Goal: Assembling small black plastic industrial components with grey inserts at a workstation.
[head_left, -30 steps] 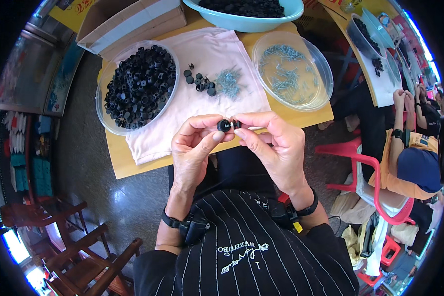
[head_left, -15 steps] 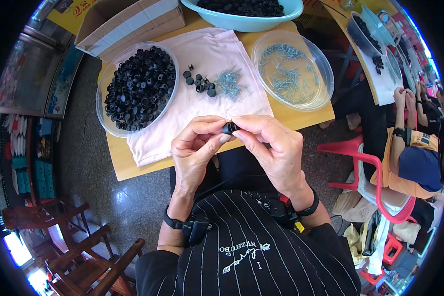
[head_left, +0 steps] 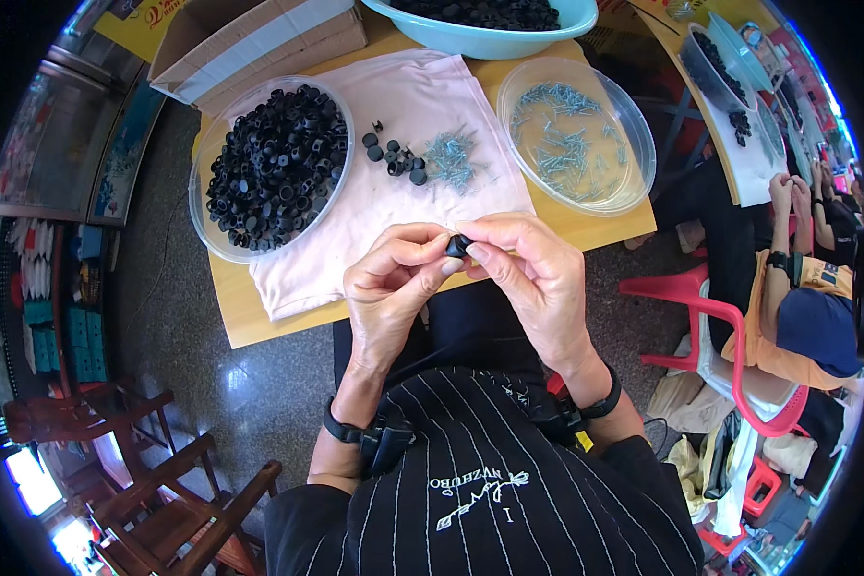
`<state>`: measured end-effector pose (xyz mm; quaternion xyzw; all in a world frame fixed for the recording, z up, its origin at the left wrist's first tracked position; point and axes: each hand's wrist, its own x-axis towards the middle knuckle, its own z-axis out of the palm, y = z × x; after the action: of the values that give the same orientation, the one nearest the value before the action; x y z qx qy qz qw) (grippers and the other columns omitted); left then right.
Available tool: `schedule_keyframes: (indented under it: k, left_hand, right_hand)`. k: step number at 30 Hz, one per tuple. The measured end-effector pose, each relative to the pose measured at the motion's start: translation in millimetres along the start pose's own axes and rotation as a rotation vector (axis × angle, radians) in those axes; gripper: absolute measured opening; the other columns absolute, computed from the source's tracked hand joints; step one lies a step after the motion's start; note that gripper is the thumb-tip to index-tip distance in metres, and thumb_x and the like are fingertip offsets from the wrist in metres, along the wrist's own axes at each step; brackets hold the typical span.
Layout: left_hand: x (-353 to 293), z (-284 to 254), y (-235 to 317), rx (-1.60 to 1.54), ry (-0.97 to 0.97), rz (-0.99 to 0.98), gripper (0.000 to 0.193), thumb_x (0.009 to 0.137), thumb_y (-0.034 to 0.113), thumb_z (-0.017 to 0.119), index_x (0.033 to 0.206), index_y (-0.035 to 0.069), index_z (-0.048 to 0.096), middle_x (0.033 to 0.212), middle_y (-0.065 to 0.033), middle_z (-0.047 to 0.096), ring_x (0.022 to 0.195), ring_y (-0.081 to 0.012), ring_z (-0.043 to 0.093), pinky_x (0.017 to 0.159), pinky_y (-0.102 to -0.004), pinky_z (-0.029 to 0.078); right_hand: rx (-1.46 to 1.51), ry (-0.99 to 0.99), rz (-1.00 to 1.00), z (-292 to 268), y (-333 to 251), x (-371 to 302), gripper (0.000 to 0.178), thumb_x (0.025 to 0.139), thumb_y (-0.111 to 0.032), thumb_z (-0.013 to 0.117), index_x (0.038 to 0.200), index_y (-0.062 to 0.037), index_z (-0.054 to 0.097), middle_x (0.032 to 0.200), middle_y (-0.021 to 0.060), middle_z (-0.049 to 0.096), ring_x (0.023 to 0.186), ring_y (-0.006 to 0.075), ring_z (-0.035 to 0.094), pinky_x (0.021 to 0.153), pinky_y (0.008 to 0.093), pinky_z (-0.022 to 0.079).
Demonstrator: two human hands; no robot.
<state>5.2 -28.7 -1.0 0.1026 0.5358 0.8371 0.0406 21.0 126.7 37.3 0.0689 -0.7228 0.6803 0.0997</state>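
A small black plastic cap (head_left: 458,246) is pinched between my two hands, just off the table's near edge. My left hand (head_left: 394,274) grips it from the left with thumb and fingertips. From the right, my right hand (head_left: 538,278) closes thumb and forefinger on the same piece; the fingertips cover part of it. Beyond my hands, loose black caps (head_left: 394,158) lie on a pale pink cloth (head_left: 384,91). Beside them is a small heap of silvery screws (head_left: 450,159). A round clear tub (head_left: 195,206) full of black plastic parts stands to the left.
At the right, a clear round tray (head_left: 637,134) holds scattered screws. A light blue basin (head_left: 480,38) of black parts and a cardboard box (head_left: 259,48) stand at the back. A red and white chair (head_left: 710,307) is on the right, near another person (head_left: 806,307). Wooden chairs (head_left: 163,499) stand lower left.
Both hands stay pinched on the cap, with fingertips slightly shifted and the piece turned a little. The whole view has moved slightly.
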Motion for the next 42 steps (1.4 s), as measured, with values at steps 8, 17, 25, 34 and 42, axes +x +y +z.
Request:
schedule_keyframes:
  k: [8,17,25,34,42]
  left_hand:
    - [0.0,0.3,0.8,0.004,0.011,-0.005,0.014,0.082,-0.009,0.065,0.095,-0.003,0.066,0.107,-0.0138,0.060,0.095,-0.0157,0.061,0.082,-0.0254,0.052]
    - [-0.4,1.8,0.3,-0.122,0.061,-0.068,0.011,0.082,-0.008,0.065,0.092,-0.003,0.066,0.108,-0.0143,0.061,0.094,-0.0178,0.063,0.083,-0.0269,0.053]
    - [-0.7,4.9,3.1,-0.141,0.094,-0.107,0.012,0.080,-0.007,0.068,0.089,0.000,0.068,0.104,-0.0120,0.064,0.094,-0.0155,0.062,0.085,-0.0268,0.051]
    - [-0.5,9.4,0.5,-0.182,0.110,-0.176,0.014,0.078,-0.008,0.069,0.091,0.000,0.069,0.102,-0.0110,0.065,0.092,-0.0149,0.062,0.085,-0.0266,0.050]
    - [7.0,8.8,-1.2,-0.148,0.118,-0.168,0.016,0.079,-0.007,0.070,0.093,0.000,0.069,0.101,-0.0104,0.065,0.092,-0.0139,0.062,0.085,-0.0261,0.050]
  right_hand:
    - [0.097,-0.051,0.069,-2.4,1.2,6.1,0.014,0.089,-0.001,0.061,0.102,0.0044,0.064,0.093,0.0094,0.063,0.078,0.0127,0.065,0.068,0.0232,0.055]
    - [-0.168,-0.077,-0.132,-2.6,1.4,5.5,0.019,0.083,0.002,0.065,0.102,0.0032,0.064,0.096,0.0126,0.062,0.084,0.0169,0.065,0.068,0.0245,0.057]
    - [-0.303,-0.032,-0.218,1.9,8.1,3.1,0.035,0.071,0.009,0.071,0.104,0.0006,0.063,0.099,0.0118,0.062,0.088,0.0203,0.063,0.068,0.0267,0.058]
    - [-0.434,-0.001,-0.370,-2.4,18.5,5.6,0.038,0.063,0.010,0.072,0.098,-0.0006,0.065,0.090,0.0090,0.063,0.082,0.0228,0.060,0.067,0.0303,0.051]
    - [-0.522,-0.032,-0.539,-7.6,20.4,21.0,0.033,0.062,0.009,0.072,0.094,0.0019,0.065,0.093,0.0100,0.064,0.079,0.0239,0.060,0.068,0.0309,0.051]
